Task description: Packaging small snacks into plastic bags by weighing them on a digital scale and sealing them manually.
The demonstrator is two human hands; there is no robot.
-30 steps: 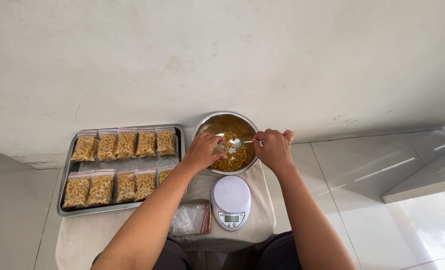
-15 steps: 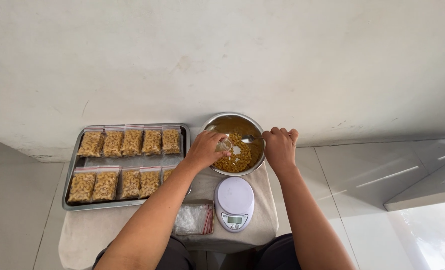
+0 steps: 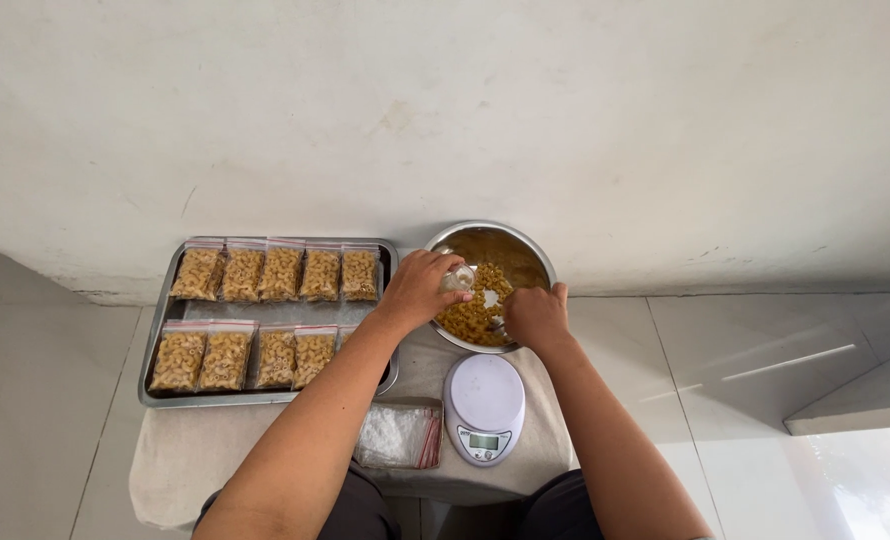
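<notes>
A: Head view, where's the small clear plastic bag [image 3: 457, 279]?
B: Over the round steel bowl of elbow macaroni [image 3: 492, 286], pinched shut in the left hand [image 3: 421, 288] grip.
A: Right hand [image 3: 533, 316]?
B: Grip curled closed down in the bowl; spoon hidden, can't tell. White round digital scale [image 3: 485, 400] near, on cloth-covered tabletop [image 3: 215, 440].

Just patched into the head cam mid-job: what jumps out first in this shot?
Both hands meet over a steel bowl of yellow macaroni against the wall: the left hand holds a small clear bag, the right hand dips into the pasta. To the left, a metal tray carries two rows of filled bags; a white scale sits nearest the person.
</notes>
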